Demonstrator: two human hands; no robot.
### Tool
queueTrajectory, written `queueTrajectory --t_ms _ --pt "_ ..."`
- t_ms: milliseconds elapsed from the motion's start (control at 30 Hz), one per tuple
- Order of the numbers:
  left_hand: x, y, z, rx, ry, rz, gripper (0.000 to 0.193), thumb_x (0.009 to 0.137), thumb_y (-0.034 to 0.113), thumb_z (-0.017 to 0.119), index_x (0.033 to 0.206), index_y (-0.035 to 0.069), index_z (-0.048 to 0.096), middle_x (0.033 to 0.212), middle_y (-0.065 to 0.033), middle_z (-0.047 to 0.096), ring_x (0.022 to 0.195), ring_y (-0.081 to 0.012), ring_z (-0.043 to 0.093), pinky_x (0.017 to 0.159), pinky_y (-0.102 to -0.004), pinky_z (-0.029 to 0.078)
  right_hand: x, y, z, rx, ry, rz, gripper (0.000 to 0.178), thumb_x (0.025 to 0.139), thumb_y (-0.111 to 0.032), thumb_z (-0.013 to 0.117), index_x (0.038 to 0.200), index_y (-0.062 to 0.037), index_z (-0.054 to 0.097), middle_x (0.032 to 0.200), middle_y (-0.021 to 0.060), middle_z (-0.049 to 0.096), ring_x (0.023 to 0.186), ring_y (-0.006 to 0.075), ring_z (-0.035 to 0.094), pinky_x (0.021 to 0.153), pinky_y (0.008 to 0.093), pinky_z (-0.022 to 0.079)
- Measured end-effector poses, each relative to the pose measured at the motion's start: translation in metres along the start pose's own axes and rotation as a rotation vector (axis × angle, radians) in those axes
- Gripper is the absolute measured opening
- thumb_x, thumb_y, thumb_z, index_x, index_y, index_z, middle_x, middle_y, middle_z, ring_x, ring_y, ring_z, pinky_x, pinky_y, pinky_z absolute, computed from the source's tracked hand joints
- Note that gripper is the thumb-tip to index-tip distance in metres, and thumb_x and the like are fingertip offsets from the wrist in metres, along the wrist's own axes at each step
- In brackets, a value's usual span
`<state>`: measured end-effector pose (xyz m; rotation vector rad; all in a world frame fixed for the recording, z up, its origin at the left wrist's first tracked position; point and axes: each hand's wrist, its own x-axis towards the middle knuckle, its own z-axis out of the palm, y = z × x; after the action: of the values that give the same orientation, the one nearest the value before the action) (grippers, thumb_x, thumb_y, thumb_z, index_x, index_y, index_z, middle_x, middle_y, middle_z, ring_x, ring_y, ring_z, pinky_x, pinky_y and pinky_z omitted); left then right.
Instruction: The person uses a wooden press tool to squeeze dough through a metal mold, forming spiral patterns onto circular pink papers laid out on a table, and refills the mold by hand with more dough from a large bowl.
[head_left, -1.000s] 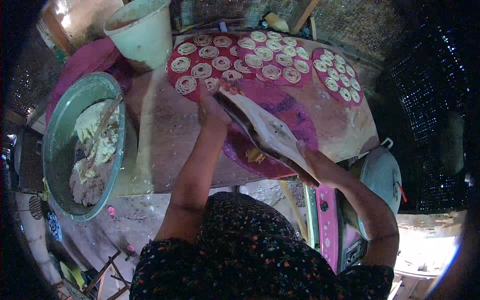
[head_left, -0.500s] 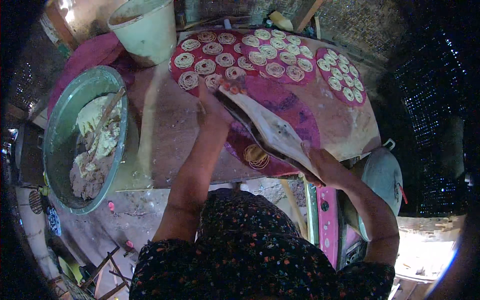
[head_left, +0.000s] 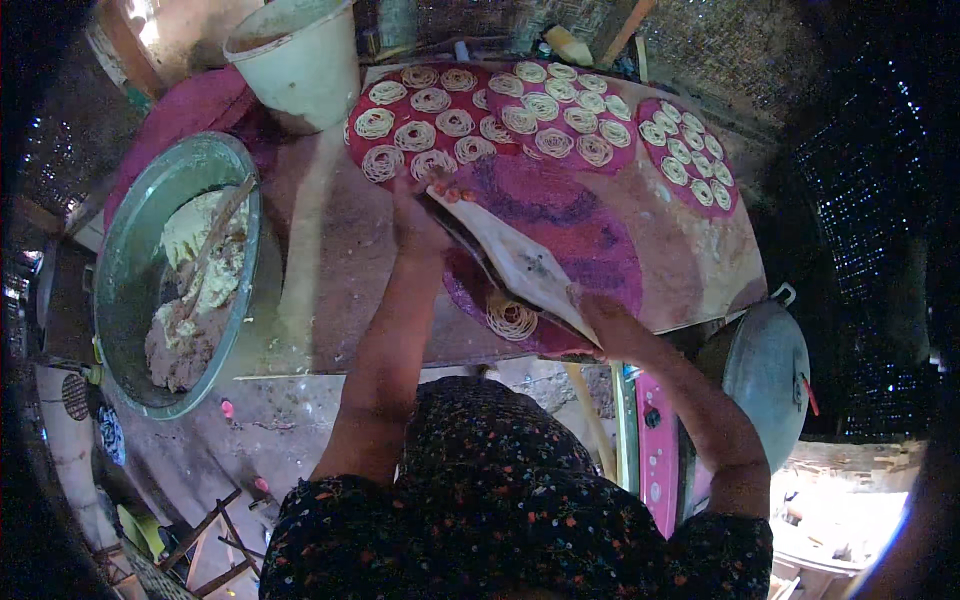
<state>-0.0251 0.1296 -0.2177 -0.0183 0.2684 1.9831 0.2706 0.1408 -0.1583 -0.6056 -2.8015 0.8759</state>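
I hold a long, pale wooden noodle press (head_left: 522, 258), widest at its middle and slanting from upper left to lower right. My left hand (head_left: 418, 218) is closed round its far left end, where reddish-orange fingertips show on top. At the near right end my right hand (head_left: 600, 322) grips it, its fingers partly hidden. Partly covered by the press, a coil of thin dough strands (head_left: 512, 323) lies on the near part of a round magenta mat (head_left: 590, 235). Several similar pale coils (head_left: 541, 106) sit in rows on magenta mats farther back.
At left stands a big green basin (head_left: 250, 290) of pale dough with a wooden stick (head_left: 215, 240) in it. A whitish bucket (head_left: 310, 85) is at the table's back left. A large metal pot lid (head_left: 765, 385) stands beyond the table's right edge, near a pink panel (head_left: 655, 450).
My right hand and the near end of the press have moved a little left and up. The coil under the press shows more strands.
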Motion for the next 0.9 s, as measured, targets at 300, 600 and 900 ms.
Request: queueTrajectory --t_ms 300,600,900 --pt "-0.011 -0.053 0.056 -0.037 -0.171 -0.073 0.041 0.083 0.049 0.044 0.061 0.015 0.045 0.053 0.0000 0.043 0.053 -0.0177 0.047 0.061 -0.0359 0.042 -0.030 -0.027 -0.067 0.506 -0.147 0.850 0.069 0.084 -0.065 0.020 0.077 -0.0047 0.054 0.045 0.0020 0.044 0.034 0.0114 0.040 0.032 0.0263 0.033" --pt "0.013 -0.094 0.023 -0.205 -0.040 -0.187 0.053 0.081 0.060 0.037 0.059 0.012 0.039 0.051 -0.0028 0.038 0.047 -0.0201 0.037 0.053 -0.0375 0.037 -0.048 -0.011 -0.060 0.455 -0.107 0.901 0.068 0.084 -0.064 0.021 0.071 -0.0041 0.051 0.043 0.0005 0.039 0.032 0.0120 0.038 0.033 0.0277 0.034" --pt "-0.016 -0.105 0.065 -0.110 0.123 -0.200 0.043 0.082 0.051 0.037 0.059 0.015 0.045 0.050 0.0020 0.040 0.047 -0.0168 0.041 0.054 -0.0343 0.037 -0.078 -0.009 -0.084 -0.195 -0.240 0.387 0.043 0.077 -0.017 0.056 0.111 0.0002 0.036 0.071 0.0192 0.054 0.058 0.0296 0.056 0.049 0.0385 0.047"
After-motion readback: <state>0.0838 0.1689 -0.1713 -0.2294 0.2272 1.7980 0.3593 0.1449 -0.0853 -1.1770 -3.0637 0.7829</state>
